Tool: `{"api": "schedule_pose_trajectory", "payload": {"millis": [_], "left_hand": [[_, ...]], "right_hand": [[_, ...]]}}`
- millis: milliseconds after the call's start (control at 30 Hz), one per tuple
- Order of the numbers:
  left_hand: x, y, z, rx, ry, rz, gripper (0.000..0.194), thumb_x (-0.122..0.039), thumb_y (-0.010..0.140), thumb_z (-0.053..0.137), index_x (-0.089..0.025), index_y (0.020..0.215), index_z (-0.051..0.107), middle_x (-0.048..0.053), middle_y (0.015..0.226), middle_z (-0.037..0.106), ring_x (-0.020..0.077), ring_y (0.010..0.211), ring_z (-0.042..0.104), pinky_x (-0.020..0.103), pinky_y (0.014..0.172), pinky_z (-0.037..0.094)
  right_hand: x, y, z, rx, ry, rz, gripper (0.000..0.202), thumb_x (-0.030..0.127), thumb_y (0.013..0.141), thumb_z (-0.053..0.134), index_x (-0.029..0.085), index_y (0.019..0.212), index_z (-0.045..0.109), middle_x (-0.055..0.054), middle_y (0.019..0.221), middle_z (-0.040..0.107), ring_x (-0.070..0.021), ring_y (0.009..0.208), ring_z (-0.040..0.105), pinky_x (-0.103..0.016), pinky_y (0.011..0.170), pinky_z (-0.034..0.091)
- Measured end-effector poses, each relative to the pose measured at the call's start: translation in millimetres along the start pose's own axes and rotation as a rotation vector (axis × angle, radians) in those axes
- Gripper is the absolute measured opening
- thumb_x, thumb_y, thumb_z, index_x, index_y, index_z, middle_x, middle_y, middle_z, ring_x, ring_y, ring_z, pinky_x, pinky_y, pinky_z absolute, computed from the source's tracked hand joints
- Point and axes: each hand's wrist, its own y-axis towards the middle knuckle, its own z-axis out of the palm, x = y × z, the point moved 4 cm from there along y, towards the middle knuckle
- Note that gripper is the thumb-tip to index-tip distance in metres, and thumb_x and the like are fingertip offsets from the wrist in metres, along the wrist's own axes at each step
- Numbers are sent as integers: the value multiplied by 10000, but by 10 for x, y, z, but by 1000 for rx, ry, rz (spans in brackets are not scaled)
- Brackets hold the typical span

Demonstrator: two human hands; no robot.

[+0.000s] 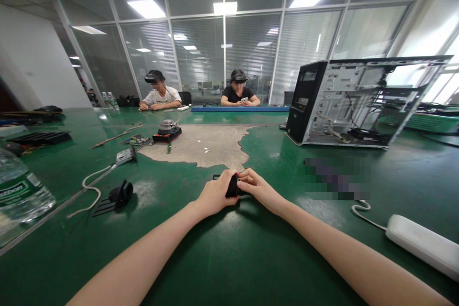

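Observation:
A small black part (232, 187) is held between both hands, just above the green table (229, 258). My left hand (215, 193) wraps round its left side, with the thumb below and the fingers above. From the right, my right hand (261, 189) pinches its edge with closed fingertips. To the left lies a similar black plastic piece (121, 192) with long prongs. A white cable (88, 186) runs beside it to a small metal part (125, 155). Fine details of the held part are hidden by my fingers.
An open computer case (311, 100) stands at the right, near a white power strip (423, 244). A water bottle (21, 191) is at the left edge. Behind the bare patch (211, 146) and cooler (168, 130), two people sit across the table.

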Motion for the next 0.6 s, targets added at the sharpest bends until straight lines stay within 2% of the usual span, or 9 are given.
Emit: {"api": "schedule_pose_trajectory", "payload": {"millis": [167,367,600], "left_hand": [[9,-2,10,-20,1,13,608,-339,667,565,-263,1173,237,23,1197,424,221,897,556,336,724,448],[1,1,0,-10,5,8,591,-334,662,569,-266,1159,256,17,1174,442,223,853,568,325,669,456],[4,8,8,-5,-19,6,594,-347,664,570,-262,1162,258,29,1163,443,213,891,556,325,718,443]], "right_hand": [[-63,27,-31,-36,-60,46,260,327,678,593,187,868,484,-22,876,553,-148,830,524,-334,789,389],[26,-14,-8,99,21,38,378,242,585,682,220,879,445,3,845,556,-145,842,519,-326,761,400],[-70,36,-35,-15,16,25,234,345,698,572,198,855,478,-4,809,561,-134,784,528,-320,753,392]]}}
